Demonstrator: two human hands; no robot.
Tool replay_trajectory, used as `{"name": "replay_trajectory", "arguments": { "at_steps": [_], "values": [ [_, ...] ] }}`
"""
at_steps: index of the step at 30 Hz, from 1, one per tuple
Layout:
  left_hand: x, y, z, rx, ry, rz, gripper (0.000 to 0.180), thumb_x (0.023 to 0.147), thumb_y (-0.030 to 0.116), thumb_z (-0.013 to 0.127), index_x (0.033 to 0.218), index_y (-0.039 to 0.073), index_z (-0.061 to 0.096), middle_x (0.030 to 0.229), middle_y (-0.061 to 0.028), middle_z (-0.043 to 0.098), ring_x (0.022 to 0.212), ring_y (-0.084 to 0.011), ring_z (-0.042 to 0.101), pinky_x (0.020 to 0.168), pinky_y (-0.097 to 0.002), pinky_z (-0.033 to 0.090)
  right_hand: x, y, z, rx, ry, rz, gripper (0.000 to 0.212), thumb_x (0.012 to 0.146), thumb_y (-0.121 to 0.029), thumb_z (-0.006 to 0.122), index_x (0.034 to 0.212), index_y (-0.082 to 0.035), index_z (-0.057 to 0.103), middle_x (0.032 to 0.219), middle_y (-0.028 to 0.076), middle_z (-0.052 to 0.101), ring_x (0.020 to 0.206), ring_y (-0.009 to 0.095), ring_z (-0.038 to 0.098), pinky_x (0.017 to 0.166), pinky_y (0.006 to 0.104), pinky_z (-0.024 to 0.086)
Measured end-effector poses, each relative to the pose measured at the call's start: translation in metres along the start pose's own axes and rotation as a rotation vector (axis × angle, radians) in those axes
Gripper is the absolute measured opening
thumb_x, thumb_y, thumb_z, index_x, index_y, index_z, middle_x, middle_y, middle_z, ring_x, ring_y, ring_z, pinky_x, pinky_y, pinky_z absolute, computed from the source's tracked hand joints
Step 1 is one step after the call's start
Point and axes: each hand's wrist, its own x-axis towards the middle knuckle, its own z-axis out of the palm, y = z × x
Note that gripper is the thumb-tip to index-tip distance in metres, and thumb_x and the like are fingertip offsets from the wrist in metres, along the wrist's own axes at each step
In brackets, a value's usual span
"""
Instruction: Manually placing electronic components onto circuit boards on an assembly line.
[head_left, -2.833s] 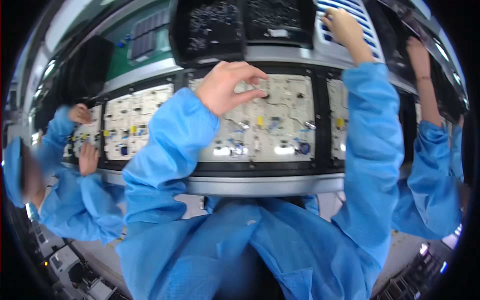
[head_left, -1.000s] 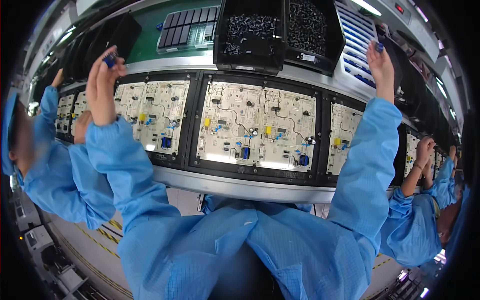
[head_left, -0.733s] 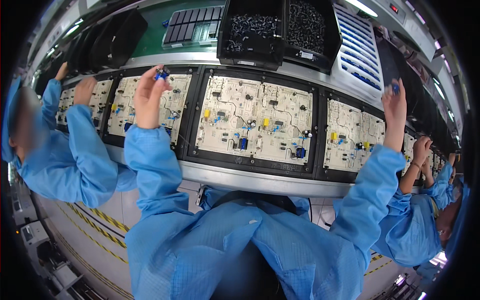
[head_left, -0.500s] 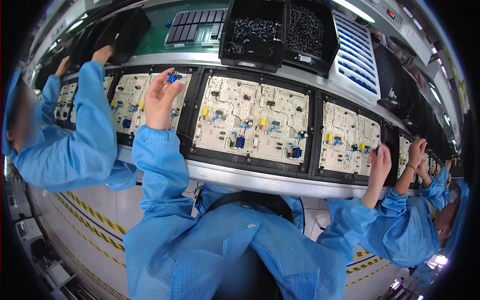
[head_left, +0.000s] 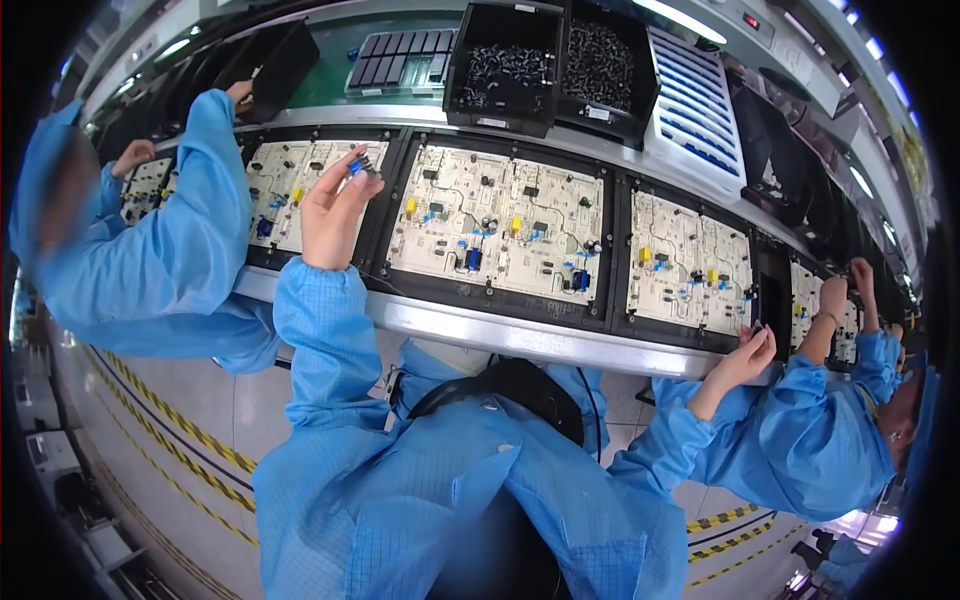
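My left hand point(head_left: 334, 215) is raised over a cream circuit board point(head_left: 284, 163) in a black frame. Between its thumb and fingers it pinches a small cluster of blue and black electronic components point(head_left: 360, 165). My right hand point(head_left: 742, 362) is at the bench's front edge, by the near corner of another framed circuit board point(head_left: 690, 235). A tiny dark component point(head_left: 757, 325) shows at its fingertips; its kind is too small to make out. Straight ahead of me, a larger frame holds two boards point(head_left: 470, 205) carrying yellow, blue and black parts.
Behind the boards stand two black bins point(head_left: 506, 75) of small dark parts. Left of them lies a tray of dark blocks point(head_left: 405, 58); a white rack with blue rows point(head_left: 700, 110) stands to their right. Co-workers in blue sleeves point(head_left: 205, 180) work close on both sides.
My right hand has drawn back from the board toward the bench's front edge and turned, its fingertips now pointing up. The left hand still grips the components. The whole view has shifted slightly.
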Motion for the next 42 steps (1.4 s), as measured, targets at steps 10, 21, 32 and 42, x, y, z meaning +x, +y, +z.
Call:
{"name": "replay_trajectory", "arguments": {
  "at_steps": [10, 21, 32, 42],
  "values": [
    [-0.038, 0.011, 0.011, -0.144, 0.026, -0.061, 0.038, 0.092, 0.019, 0.04, 0.122, -0.005, 0.04, 0.111, -0.0184, 0.052, 0.098, -0.0254, 0.056, 0.086, -0.0329, 0.046, -0.001, 0.008, -0.012, 0.258, -0.067, 0.209, 0.026, 0.093, -0.024, 0.04, 0.106, -0.001, 0.045, 0.089, 0.012, 0.055, 0.06, 0.013, 0.05, 0.054, 0.0217, 0.042],
    [-0.06, -0.018, 0.073, -0.296, -0.294, -0.298, 0.05, 0.095, 0.034, 0.026, 0.11, -0.01, 0.046, 0.087, -0.015, 0.059, 0.075, -0.0197, 0.06, 0.073, -0.0306, 0.049, 0.003, -0.007, -0.006, 0.275, -0.021, 0.263, 0.024, 0.093, -0.021, 0.038, 0.108, -0.005, 0.047, 0.071, 0.008, 0.049, 0.043, 0.009, 0.042, 0.037, 0.0186, 0.033],
    [-0.057, -0.047, 0.209, -0.298, -0.9, -0.583, 0.053, 0.092, 0.046, 0.026, 0.083, -0.002, 0.049, 0.065, -0.0107, 0.052, 0.062, -0.0208, 0.054, 0.061, -0.03, 0.044, -0.004, -0.003, -0.006, 0.293, -0.017, 0.376, 0.02, 0.091, -0.022, 0.04, 0.098, -0.009, 0.054, 0.059, 0.0, 0.046, 0.037, 0.003, 0.033, 0.031, 0.0149, 0.023],
    [-0.075, -0.049, 0.23, 0.404, -0.769, 0.208, 0.04, 0.062, 0.012, 0.077, 0.096, 0.004, 0.056, 0.087, -0.0076, 0.057, 0.078, -0.0177, 0.058, 0.071, -0.0276, 0.048, 0.005, -0.014, -0.002, 0.152, -0.093, 0.371, 0.018, 0.092, -0.017, 0.038, 0.096, -0.008, 0.054, 0.059, -0.005, 0.041, 0.042, 0.0, 0.028, 0.034, 0.013, 0.018]
  ]
}}
